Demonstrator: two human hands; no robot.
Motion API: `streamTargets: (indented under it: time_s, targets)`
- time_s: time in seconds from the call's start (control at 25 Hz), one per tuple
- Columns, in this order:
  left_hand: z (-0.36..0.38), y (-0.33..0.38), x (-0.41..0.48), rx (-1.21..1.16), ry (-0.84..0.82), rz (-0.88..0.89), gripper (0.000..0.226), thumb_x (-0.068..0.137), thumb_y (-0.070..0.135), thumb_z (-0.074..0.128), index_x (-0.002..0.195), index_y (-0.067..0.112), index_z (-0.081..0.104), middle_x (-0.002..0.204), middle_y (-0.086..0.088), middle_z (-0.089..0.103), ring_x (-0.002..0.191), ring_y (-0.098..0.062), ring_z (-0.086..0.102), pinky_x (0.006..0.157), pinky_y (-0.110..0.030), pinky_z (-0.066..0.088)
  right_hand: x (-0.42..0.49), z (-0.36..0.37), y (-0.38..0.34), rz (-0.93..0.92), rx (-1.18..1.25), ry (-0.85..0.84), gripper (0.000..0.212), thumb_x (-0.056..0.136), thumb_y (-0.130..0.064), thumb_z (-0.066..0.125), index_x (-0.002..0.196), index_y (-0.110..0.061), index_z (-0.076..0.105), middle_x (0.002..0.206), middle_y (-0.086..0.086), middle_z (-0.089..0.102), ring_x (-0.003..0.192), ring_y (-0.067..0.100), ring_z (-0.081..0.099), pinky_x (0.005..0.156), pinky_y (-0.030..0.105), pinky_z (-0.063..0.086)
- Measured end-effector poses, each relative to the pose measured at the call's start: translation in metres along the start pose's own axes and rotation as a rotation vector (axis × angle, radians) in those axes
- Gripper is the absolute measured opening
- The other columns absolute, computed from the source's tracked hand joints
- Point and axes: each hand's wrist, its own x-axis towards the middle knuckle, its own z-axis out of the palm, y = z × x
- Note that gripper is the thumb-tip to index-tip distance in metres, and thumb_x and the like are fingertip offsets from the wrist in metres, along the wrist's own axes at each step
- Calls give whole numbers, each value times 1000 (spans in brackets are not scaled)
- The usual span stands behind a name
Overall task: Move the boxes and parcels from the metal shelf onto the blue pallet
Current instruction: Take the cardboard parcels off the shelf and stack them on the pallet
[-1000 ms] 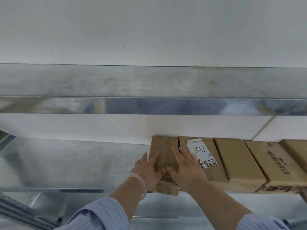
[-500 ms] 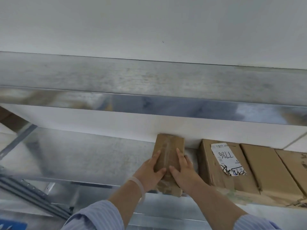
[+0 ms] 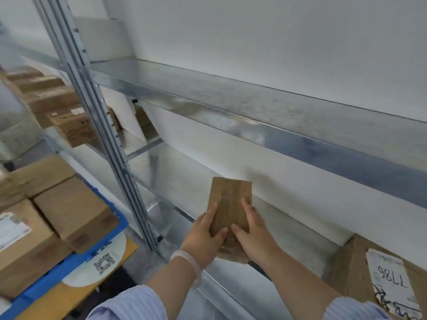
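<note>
Head view: brown box (image 3: 230, 197) clasped between left grip (image 3: 204, 237) and right grip (image 3: 254, 236).

Two hands show at lower centre, the left hand (image 3: 203, 236) and the right hand (image 3: 254, 234), gripping one small brown box (image 3: 228, 199) between them. One labelled box (image 3: 355, 269) sits at the lower right on the metal shelf (image 3: 277, 107), which shows two boards here and one upright post (image 3: 111, 144). At lower left, one blue pallet (image 3: 69, 269) carries three boxes (image 3: 74, 209) in view. At upper left a blurred stack (image 3: 57, 105) counts at least four boxes. There is one pale wristband (image 3: 189, 259), two striped sleeves (image 3: 129, 306) and one round QR sticker (image 3: 101, 262).
</note>
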Motion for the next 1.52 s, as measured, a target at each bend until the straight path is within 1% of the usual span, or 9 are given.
streamTargets:
  time_s: [0.08,0.28,0.44,0.56,0.64,0.96,1.12,1.32,1.52]
  targets:
    - [-26,-9,-21,-1,116,-44,71,89,40,60,147,46,20,134,10,42,104,4,52,81,-7,46,3,26,-19,-75,-21,-64,71,91,-37,58,147,-52,14,158,-7,14,140,9,24,108,23,24]
    - [-105,-27,-62,33,365,-134,70,88,46,59,145,50,19,131,6,45,111,-8,54,96,-30,49,11,103,-80,-202,-8,-232,67,91,-38,56,146,-52,19,153,-2,27,137,13,32,111,38,31]
    - [-175,-45,-88,56,512,-153,67,87,49,57,145,51,23,133,7,45,117,-10,50,100,-35,44,21,169,-136,-315,-36,-318,63,93,-37,52,145,-52,20,152,-7,29,132,9,35,106,28,30]
    - [-242,-69,-104,38,579,-168,67,89,46,57,146,50,22,138,10,44,122,-11,47,103,-36,41,25,231,-186,-361,-23,-424,63,97,-33,47,147,-51,14,154,-8,26,131,12,37,106,33,33]
    - [-282,-85,-109,14,605,-174,67,89,47,57,145,50,20,138,11,45,120,-9,49,102,-36,43,28,267,-214,-374,-6,-450,61,98,-31,45,147,-51,13,154,-7,27,133,13,36,109,38,33]
    - [-355,-127,-109,-33,584,-179,73,90,46,57,148,45,14,140,13,41,121,-5,46,105,-33,41,44,342,-258,-373,-40,-453,57,101,-28,41,147,-51,17,157,-12,20,137,10,25,106,31,24]
    - [-374,-133,-96,-20,572,-136,76,90,41,59,151,38,14,151,8,29,131,-9,37,110,-33,36,65,357,-275,-363,-8,-434,53,102,-25,39,148,-43,21,154,-9,27,122,-1,27,101,24,23]
    - [-395,-143,-68,40,530,-133,74,91,41,59,151,36,16,153,7,25,137,-8,26,114,-26,24,103,371,-290,-327,-3,-408,50,102,-23,39,149,-39,26,154,-6,30,136,12,31,107,28,26]
    - [-418,-149,-25,107,542,-166,69,91,40,57,149,42,19,158,7,16,145,-8,11,112,-22,14,154,383,-308,-324,-15,-406,50,102,-24,39,148,-41,27,153,-5,32,135,16,34,105,32,30]
